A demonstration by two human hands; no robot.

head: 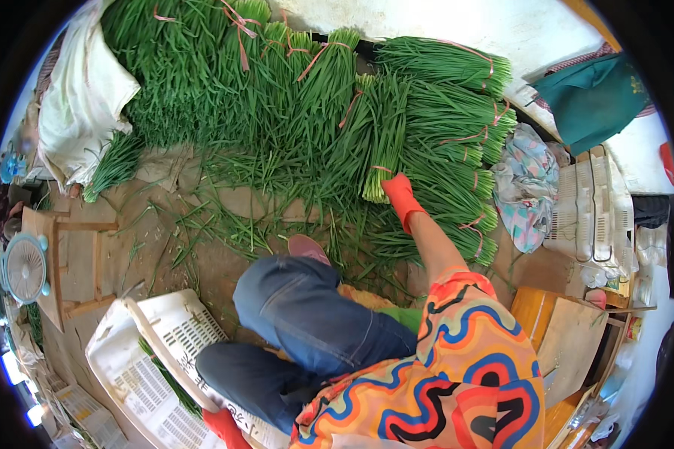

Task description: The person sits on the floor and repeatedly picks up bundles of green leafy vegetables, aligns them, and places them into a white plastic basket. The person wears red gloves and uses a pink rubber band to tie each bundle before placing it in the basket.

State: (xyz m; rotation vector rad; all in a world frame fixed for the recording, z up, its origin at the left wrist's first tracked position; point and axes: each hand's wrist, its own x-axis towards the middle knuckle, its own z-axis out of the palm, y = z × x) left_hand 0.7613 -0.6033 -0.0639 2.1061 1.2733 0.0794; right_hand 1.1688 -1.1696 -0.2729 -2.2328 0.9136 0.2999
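My right hand [399,193], in a red glove, holds a bundle of garlic chives [378,185] near its pale cut end, just below a pink tie; the fingers are partly hidden. This bundle lies over a heap of leafy greens, between other tied bundles [455,129] at right and more [326,73] at the upper left. My left hand [224,427], also red-gloved, is at the lower end of the handle [165,353] of a white plastic basket [98,359]; its fingers do not show clearly. A small tied bundle [171,381] lies in the basket under the handle, reaching to the left hand.
Loose leaves [230,219] litter the floor before my shoe [309,250]. A wooden frame [92,227] and a fan [25,267] stand at left, below a white sack [84,95]. Right are a patterned cloth [528,179], white crates [581,207] and a wooden box [531,314].
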